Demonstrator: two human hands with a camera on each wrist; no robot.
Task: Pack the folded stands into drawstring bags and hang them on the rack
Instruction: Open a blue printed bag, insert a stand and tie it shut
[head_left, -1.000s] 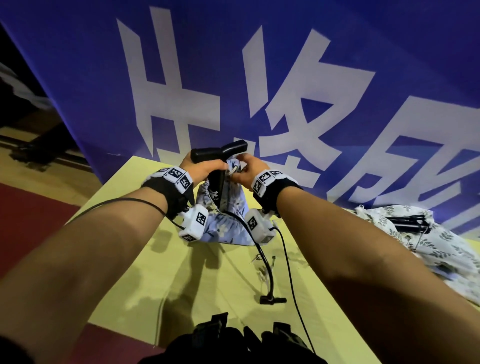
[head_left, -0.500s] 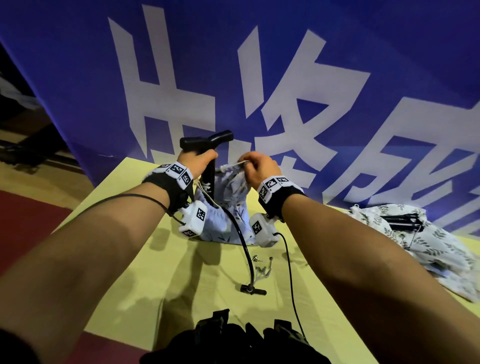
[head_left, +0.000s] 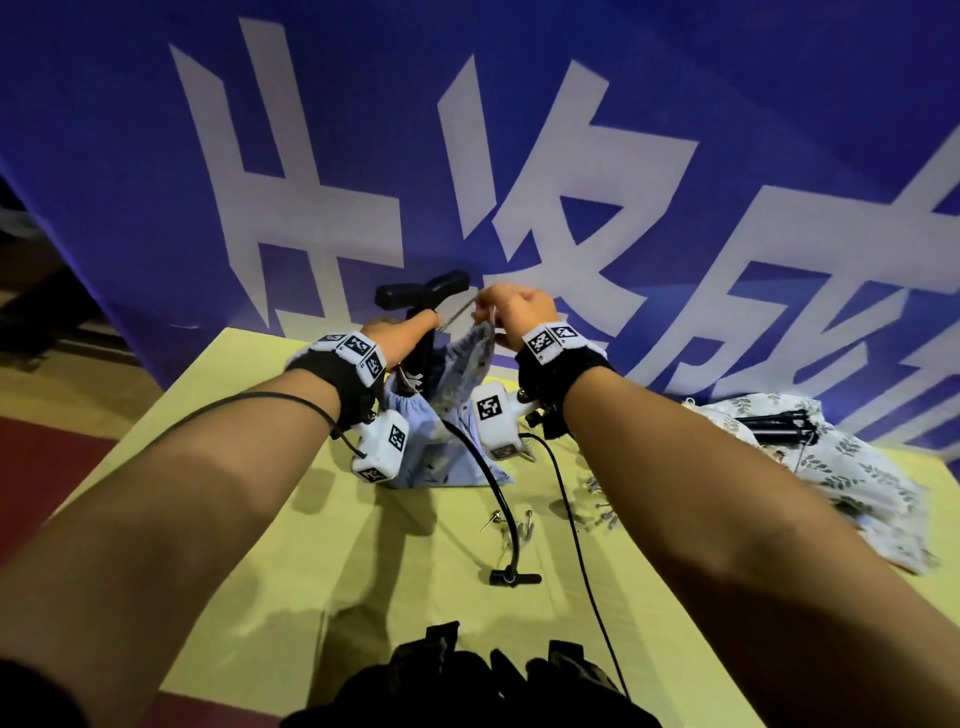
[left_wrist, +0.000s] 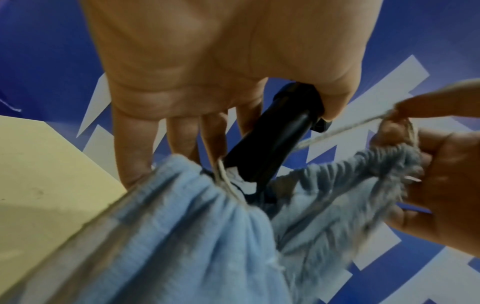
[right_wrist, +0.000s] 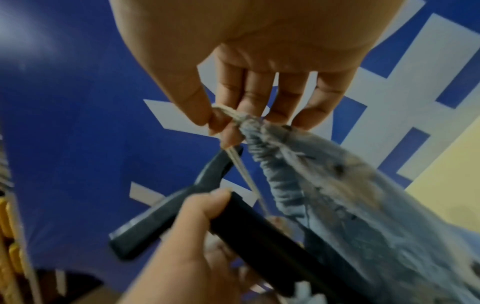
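A black stand with a T-shaped top (head_left: 423, 291) stands upright in a light blue drawstring bag (head_left: 441, 452) on the yellow table (head_left: 234, 493). My left hand (head_left: 402, 338) grips the stand's shaft (left_wrist: 270, 139) between thumb and fingers just above the bag's gathered rim (left_wrist: 182, 205). My right hand (head_left: 511, 312) pinches the pale drawstring (right_wrist: 241, 164) and the bunched rim of the bag (right_wrist: 272, 164), holding the cord taut (left_wrist: 345, 131). The lower part of the stand is hidden inside the bag. A thin black hose (head_left: 511, 577) trails out of the bag onto the table.
A floral bag (head_left: 852, 467) with another black stand (head_left: 779, 426) lies at the right of the table. Small metal pieces (head_left: 597, 499) are scattered near the hose. A blue banner with white characters (head_left: 519, 156) hangs close behind. A black object (head_left: 467, 675) sits at the near edge.
My right hand has lifted and drawn the cord up and to the right, gathering the bag's mouth round the shaft. The left hand stays on the stand.
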